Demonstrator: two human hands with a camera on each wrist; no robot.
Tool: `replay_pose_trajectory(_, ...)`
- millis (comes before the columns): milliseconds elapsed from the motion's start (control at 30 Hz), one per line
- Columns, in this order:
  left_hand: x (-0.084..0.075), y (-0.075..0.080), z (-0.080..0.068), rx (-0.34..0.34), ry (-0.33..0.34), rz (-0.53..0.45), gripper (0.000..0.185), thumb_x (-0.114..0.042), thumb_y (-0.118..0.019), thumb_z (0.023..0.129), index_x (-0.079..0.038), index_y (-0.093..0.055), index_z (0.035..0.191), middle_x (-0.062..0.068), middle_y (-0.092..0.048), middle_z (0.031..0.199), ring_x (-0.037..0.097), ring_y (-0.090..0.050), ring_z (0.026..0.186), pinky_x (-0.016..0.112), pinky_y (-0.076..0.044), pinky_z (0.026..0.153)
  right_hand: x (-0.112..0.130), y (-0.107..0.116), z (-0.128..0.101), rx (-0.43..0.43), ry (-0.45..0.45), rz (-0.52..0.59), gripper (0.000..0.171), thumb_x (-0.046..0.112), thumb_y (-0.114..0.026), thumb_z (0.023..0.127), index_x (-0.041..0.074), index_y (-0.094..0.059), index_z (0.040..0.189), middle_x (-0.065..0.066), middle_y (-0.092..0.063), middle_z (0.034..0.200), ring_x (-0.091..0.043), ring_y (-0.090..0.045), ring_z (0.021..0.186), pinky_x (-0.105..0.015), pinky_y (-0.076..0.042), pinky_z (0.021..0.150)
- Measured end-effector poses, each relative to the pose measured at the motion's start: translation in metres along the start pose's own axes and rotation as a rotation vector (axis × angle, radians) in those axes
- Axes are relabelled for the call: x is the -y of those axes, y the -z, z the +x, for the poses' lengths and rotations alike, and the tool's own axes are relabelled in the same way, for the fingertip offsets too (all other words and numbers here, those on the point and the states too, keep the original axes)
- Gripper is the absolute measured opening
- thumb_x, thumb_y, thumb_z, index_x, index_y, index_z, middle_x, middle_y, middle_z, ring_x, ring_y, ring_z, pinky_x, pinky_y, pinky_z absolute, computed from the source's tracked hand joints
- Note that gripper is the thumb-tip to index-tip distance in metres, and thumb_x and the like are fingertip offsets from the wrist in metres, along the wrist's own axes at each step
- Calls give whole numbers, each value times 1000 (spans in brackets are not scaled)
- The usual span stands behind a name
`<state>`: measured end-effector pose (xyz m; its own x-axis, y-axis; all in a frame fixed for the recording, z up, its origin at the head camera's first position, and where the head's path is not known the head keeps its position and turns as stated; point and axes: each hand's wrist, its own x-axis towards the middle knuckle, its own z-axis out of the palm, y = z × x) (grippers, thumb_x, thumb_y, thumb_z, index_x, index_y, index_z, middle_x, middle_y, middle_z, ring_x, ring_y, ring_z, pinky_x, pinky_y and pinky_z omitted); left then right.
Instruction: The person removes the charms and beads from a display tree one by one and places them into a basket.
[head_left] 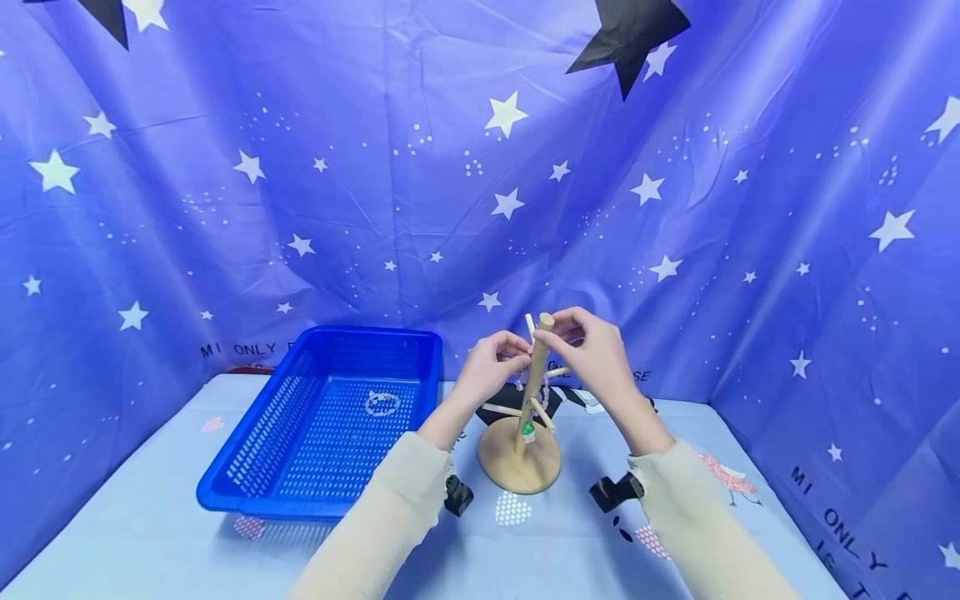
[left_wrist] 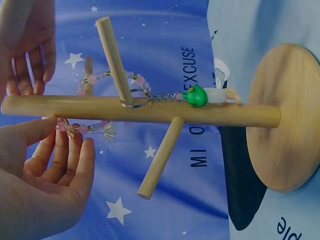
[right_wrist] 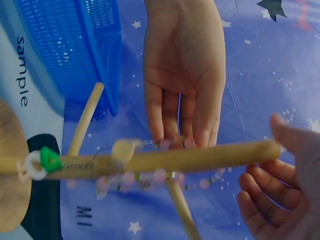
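Observation:
A wooden peg stand (head_left: 534, 375) rises from its round base (head_left: 519, 462) in the middle of the table. A pink and clear bead bracelet (left_wrist: 100, 129) loops round the stand's upper post. My left hand (head_left: 501, 354) pinches the bracelet between thumb and fingertips (left_wrist: 64, 134) just left of the post. My right hand (head_left: 577, 337) hovers at the post's top end with relaxed fingers (right_wrist: 260, 197) and holds nothing that I can see. A keychain with a green charm (left_wrist: 196, 96) hangs by its ring (left_wrist: 135, 98) from a lower peg.
A blue plastic basket (head_left: 247, 475) stands to the left of the stand, with another bead bracelet (head_left: 382, 403) lying in it. Blue star-print cloth covers the table and hangs behind and at both sides. A black star patch lies behind the stand's base.

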<state>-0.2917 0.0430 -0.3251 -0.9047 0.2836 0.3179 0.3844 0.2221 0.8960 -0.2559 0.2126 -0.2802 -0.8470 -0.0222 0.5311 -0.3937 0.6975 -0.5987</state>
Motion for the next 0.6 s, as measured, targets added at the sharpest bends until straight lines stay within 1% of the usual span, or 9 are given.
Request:
replay_pose_trajectory(133,0,1,-2,-5,8,10,12,-10,-67,94,-5,-70,105,13,-75,102,18,-70,85,26,-58,76,9,-3,5,-10,15,-68,25,29,-75,90,7,-69,100,-9,-75,91,-22,-71,80,-35,-56,73)
replay_pose_trajectory(200,1,1,-1,-7,3,22,11,-11,-68,94,-7,-70,104,12,-75,101,17,-70,84,25,-57,75,10,-3,7,-9,29,-78,23,27,-75,90,7,-70,99,-10,-76,89,-22,-71,79,-35,-56,72)
replay_pose_trajectory(333,3,2,-2,-16,-3,38,11,-11,-69,92,-8,-70,102,11,-76,100,17,-70,83,23,-55,72,8,2,11,49,61,-51,22,24,-74,90,6,-72,103,-12,-77,93,-25,-73,83,-37,-58,74)
replay_pose_trajectory(400,3,1,-2,-27,-6,39,11,-10,-69,92,-7,-70,102,12,-76,100,17,-70,83,22,-55,72,6,4,14,91,70,-29,23,22,-73,91,6,-72,107,-12,-77,96,-25,-73,85,-35,-57,74)
replay_pose_trajectory(467,2,-1,-4,-45,-7,35,12,-9,-70,92,-5,-70,103,13,-76,99,18,-70,83,22,-56,71,3,8,18,131,71,-10,23,21,-72,92,6,-72,109,-13,-76,98,-22,-72,85,-31,-55,73)
replay_pose_trajectory(600,-2,-6,-6,-93,-13,10,12,-10,-71,91,-5,-71,102,13,-76,97,18,-71,80,21,-56,67,-5,16,25,199,69,46,25,19,-69,94,4,-71,114,-17,-75,101,-7,-67,80,-22,-50,68)
